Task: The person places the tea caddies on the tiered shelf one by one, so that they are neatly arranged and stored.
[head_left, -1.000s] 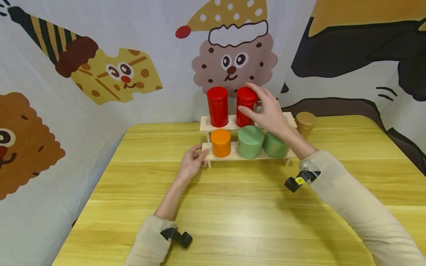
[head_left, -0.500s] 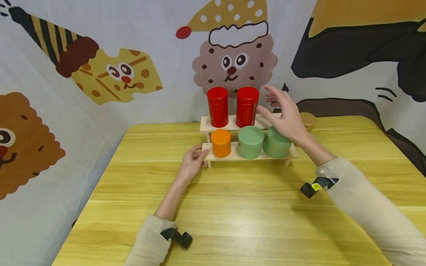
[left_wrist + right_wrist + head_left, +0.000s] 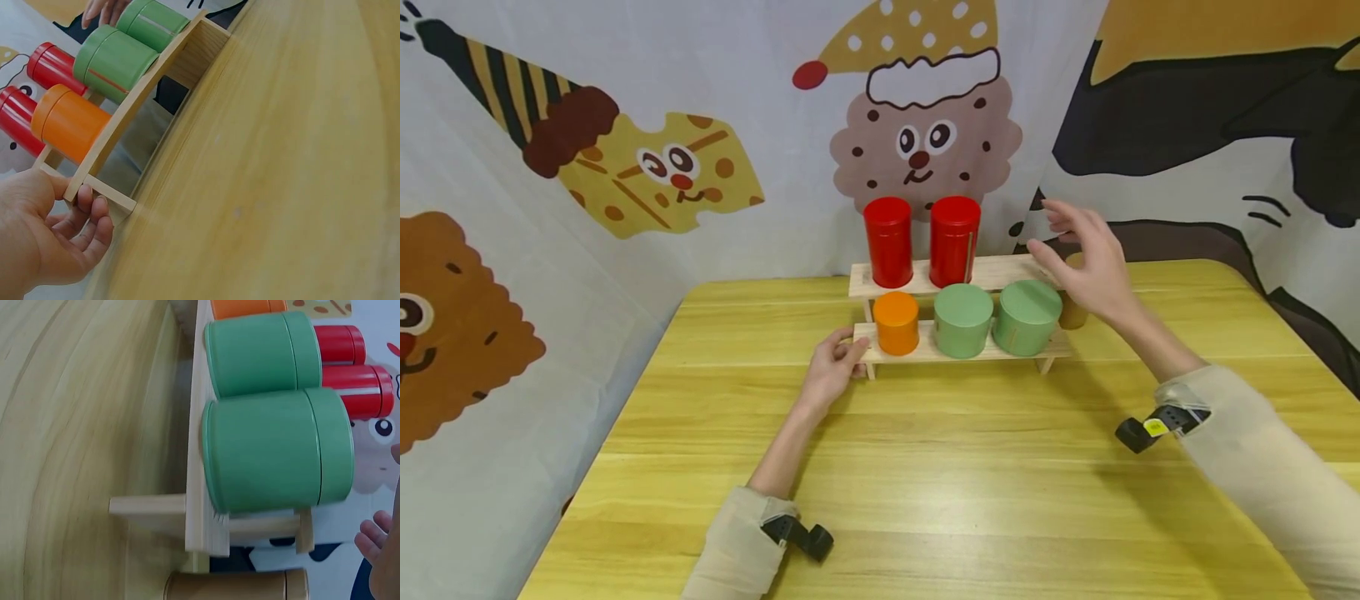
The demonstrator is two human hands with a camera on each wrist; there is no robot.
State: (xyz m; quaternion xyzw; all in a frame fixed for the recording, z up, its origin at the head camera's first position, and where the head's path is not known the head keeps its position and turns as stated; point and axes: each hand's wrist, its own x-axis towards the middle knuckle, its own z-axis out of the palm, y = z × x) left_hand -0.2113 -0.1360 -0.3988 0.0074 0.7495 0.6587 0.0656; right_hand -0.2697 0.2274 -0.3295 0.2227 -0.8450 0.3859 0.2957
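Observation:
My left hand (image 3: 833, 367) grips the left end of a two-tier wooden rack (image 3: 1000, 272). In the left wrist view its thumb lies on top of the shelf end and the fingers curl below. My right hand (image 3: 1093, 262) is raised with fingers apart, holding nothing, beyond the rack's right end. It overlaps a gold canister (image 3: 1073, 313) standing on the table there, partly hidden. Two red canisters, one left (image 3: 889, 246) and one right (image 3: 953, 243), stand on the upper tier. On the lower tier are an orange canister (image 3: 897, 325) and two green canisters (image 3: 962, 323).
The rack stands toward the back of a wooden table (image 3: 925, 475). A white cloth (image 3: 760, 50) with printed cartoon figures hangs close behind and along the left side. Black wrist cameras (image 3: 805, 537) are worn on both sleeves.
My right hand has drawn off the right red canister and moved right, past the green canisters toward the gold one. My left hand keeps its grip on the rack's end.

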